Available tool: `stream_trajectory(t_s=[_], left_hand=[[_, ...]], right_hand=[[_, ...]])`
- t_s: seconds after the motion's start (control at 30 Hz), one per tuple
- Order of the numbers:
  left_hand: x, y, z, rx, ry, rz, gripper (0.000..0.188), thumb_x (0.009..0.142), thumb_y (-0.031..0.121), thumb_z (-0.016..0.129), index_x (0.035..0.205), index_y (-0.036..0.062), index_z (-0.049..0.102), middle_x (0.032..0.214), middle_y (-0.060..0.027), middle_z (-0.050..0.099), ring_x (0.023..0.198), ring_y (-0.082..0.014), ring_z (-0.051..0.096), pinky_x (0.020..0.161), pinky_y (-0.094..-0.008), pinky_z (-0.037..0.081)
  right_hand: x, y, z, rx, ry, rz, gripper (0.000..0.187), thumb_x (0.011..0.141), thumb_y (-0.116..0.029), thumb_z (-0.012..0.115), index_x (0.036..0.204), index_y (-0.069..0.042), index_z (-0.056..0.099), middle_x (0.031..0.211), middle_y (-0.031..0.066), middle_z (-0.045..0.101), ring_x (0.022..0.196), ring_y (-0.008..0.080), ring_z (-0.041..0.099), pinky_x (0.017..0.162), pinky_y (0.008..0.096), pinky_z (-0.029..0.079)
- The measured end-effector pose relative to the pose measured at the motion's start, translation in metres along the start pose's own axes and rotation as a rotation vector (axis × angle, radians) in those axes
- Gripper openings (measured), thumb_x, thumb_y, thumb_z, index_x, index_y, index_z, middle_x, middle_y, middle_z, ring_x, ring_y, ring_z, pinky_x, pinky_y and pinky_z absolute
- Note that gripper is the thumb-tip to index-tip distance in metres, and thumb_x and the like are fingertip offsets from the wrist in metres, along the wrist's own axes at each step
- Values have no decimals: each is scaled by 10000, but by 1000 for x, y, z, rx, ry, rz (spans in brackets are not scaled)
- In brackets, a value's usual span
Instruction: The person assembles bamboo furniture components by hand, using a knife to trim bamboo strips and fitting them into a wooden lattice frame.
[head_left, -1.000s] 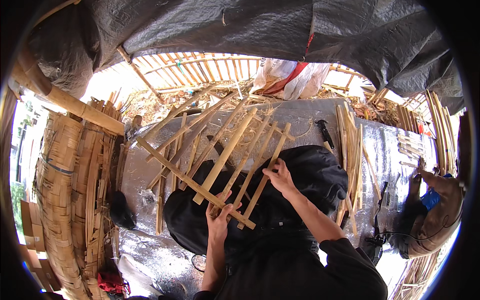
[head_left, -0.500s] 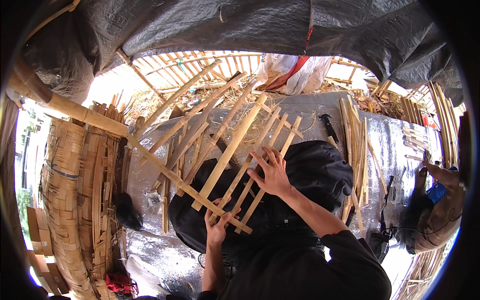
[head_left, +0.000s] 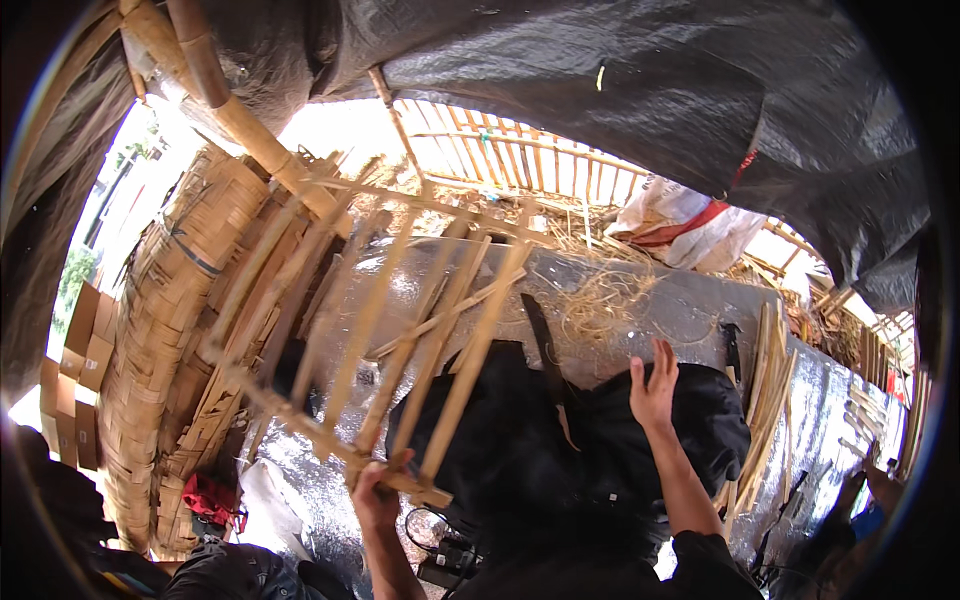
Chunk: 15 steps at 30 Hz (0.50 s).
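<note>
My left hand [head_left: 375, 492] grips a frame of bamboo slats [head_left: 472, 372] near the lower corner, its fingers around the crosspiece. The frame has several parallel slats between two crosspieces. It is tilted up to my left and partly blurred. My right hand [head_left: 655, 388] is apart from the frame, fingers stretched out, holding nothing above the black cloth [head_left: 650, 450] over my lap. Between my hands, a long dark blade [head_left: 540, 338] lies with its lower end on the cloth.
Rolled woven bamboo mats [head_left: 165, 330] stand on the left. A bundle of bamboo strips [head_left: 765, 400] and a black tool [head_left: 732, 347] lie to the right on a silvery sheet [head_left: 690, 290]. Fibre shavings [head_left: 605, 305] lie ahead. Another person's arm [head_left: 880, 490] shows at far right.
My left hand has swung the frame to the left and lifted it. My right hand has come off the slats and moved right. The view has turned left, and the blade is uncovered.
</note>
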<state>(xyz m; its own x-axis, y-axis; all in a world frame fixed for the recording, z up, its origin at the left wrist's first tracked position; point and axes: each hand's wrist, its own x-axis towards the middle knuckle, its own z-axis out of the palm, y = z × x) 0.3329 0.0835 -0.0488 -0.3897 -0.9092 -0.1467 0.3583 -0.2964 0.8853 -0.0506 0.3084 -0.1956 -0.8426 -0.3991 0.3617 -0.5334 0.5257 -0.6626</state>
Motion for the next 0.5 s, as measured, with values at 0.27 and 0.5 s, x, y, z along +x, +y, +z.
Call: stream_trajectory(t_s=[0.27, 0.5], left_hand=[[73, 146, -55, 17, 226, 459, 611, 953, 235, 662, 1466, 0, 425, 1451, -86, 541, 1105, -283, 652, 863, -360, 590], [252, 278, -122, -47, 126, 591, 474, 983, 205, 645, 1362, -50, 518, 1265, -223, 641, 1058, -276, 684, 907, -339, 602]], right_hand=[[-10, 23, 28, -49, -100, 122, 543, 999, -297, 603, 1437, -18, 441, 1468, 268, 419, 1376, 446, 384, 1131, 520, 325], [-3, 12, 43, -111, -115, 110, 497, 979, -258, 633, 1395, -38, 472, 1419, 253, 443, 1321, 450, 426, 1096, 533, 351]])
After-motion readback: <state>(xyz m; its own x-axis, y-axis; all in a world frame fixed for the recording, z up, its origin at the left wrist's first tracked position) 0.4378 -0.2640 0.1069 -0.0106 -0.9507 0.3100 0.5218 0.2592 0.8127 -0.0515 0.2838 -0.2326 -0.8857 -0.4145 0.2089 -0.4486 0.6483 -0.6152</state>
